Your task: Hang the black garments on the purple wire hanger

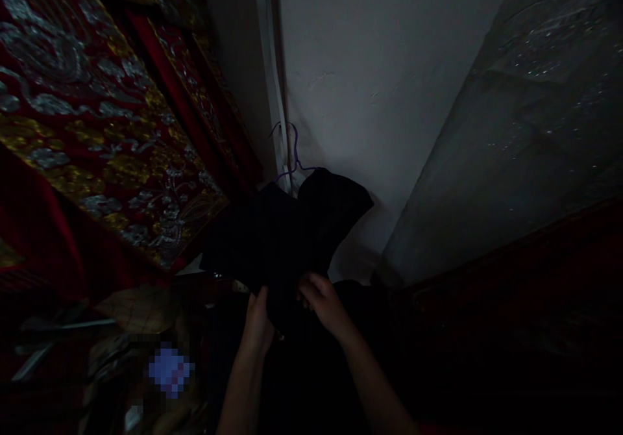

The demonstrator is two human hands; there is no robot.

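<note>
A black short-sleeved garment [287,234] hangs on a purple hanger [296,146] against the wall. My left hand [259,321] is closed on the garment's lower left side, thumb upward. On the lower right side, the curled fingers of my right hand [318,295] grip the cloth. The fabric between my hands is too dark to show folds or details. A tiny light spot shows at the bottom edge of the cloth.
Red cloth with gold and silver embroidery [111,117] hangs on the left. A thin pale pipe [272,52] runs down the light wall [379,65]. Translucent plastic sheeting [525,117] covers the right side. Cluttered items lie at lower left, around a pixelated blue patch.
</note>
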